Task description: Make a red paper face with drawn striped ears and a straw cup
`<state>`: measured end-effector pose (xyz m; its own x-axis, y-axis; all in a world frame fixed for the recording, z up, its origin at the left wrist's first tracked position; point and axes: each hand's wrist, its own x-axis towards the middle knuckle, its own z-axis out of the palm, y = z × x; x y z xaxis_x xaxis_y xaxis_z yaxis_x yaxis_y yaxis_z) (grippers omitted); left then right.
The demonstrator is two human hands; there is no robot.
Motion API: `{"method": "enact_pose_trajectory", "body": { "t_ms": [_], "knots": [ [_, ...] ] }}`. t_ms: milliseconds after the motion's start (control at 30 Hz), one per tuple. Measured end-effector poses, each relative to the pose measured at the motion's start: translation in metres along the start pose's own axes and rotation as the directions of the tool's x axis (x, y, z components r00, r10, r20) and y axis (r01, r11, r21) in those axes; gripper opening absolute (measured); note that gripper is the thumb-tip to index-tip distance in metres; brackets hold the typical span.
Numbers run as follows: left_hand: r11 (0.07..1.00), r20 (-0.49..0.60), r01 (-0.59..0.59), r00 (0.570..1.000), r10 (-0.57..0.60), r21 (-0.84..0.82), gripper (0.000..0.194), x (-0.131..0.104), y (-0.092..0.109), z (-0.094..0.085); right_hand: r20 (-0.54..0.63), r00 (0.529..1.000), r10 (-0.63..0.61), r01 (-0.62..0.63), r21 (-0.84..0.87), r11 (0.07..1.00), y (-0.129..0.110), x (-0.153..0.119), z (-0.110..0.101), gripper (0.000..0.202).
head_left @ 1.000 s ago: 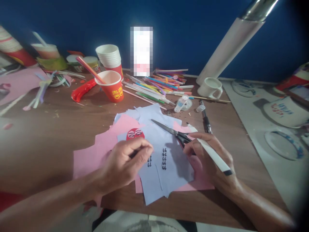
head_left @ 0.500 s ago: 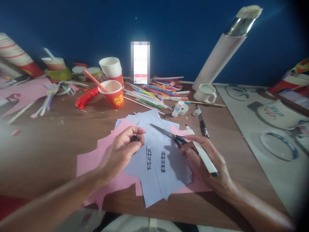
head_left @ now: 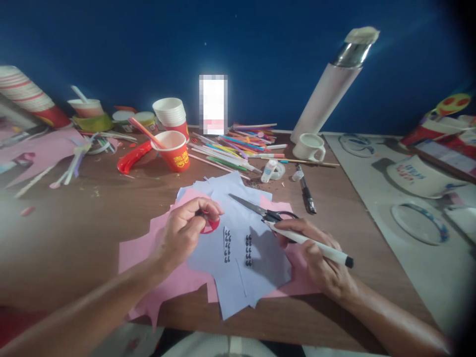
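Observation:
My right hand (head_left: 322, 260) grips a white marker (head_left: 316, 242), its dark tip pointing left and its black end out past my knuckles. Black-handled scissors (head_left: 247, 204) lie across the light blue-grey paper (head_left: 232, 285), handles beside the right fingers. My left hand (head_left: 184, 230) is closed in a pinch round a small dark object, mostly hidden by the fingers. Below those fingertips shows a curved red piece (head_left: 211, 226); whether it is held I cannot tell. Two columns of small black comma-like marks (head_left: 227, 245) stand on the paper between my hands.
Pink paper (head_left: 148, 258) lies under the blue sheets. Behind are a red paper cup (head_left: 176, 158), coloured sticks (head_left: 230, 148), a small bottle (head_left: 268, 171), a black pen (head_left: 307, 191) and a white mug (head_left: 309, 148). A tall white flask (head_left: 327, 99) stands back right.
The marker has swung flatter in my right hand, its tip now toward the left. More of the red piece shows beneath my left fingers. The view has shifted slightly.

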<state>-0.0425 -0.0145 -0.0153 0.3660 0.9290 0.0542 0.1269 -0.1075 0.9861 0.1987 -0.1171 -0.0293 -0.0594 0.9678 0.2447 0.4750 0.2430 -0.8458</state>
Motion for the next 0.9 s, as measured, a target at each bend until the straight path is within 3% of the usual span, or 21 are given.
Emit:
{"method": "enact_pose_trajectory", "body": {
  "t_ms": [133, 267, 500, 667, 900],
  "knots": [
    [0.999, 0.082, 0.05, 0.995, -0.05, 0.001, 0.02, -0.004, 0.001, 0.0, -0.025, 1.0, 0.01, -0.01, 0.001, 1.0, -0.002, 0.0, 0.001, 0.04],
    [0.998, 0.161, 0.0, 0.987, -0.01, 0.063, 0.02, -0.009, 0.001, 0.0, -0.024, 0.999, 0.028, -0.028, 0.037, 0.999, -0.004, 0.0, 0.002, 0.033],
    [0.989, 0.096, 0.028, 0.995, -0.042, 0.143, 0.022, -0.005, 0.001, -0.004, -0.047, 0.997, 0.064, -0.06, 0.076, 0.995, -0.002, 0.001, 0.005, 0.027],
    [0.987, 0.123, 0.129, 0.982, -0.141, 0.1, 0.023, 0.005, 0.014, -0.008, 0.018, 0.999, -0.042, 0.042, -0.018, 0.999, -0.005, 0.002, 0.002, 0.024],
    [0.988, 0.155, 0.091, 0.982, -0.109, 0.123, 0.017, 0.018, 0.019, -0.017, 0.123, 0.985, -0.122, 0.132, -0.082, 0.988, -0.006, -0.006, 0.004, 0.019]
  ]
}}
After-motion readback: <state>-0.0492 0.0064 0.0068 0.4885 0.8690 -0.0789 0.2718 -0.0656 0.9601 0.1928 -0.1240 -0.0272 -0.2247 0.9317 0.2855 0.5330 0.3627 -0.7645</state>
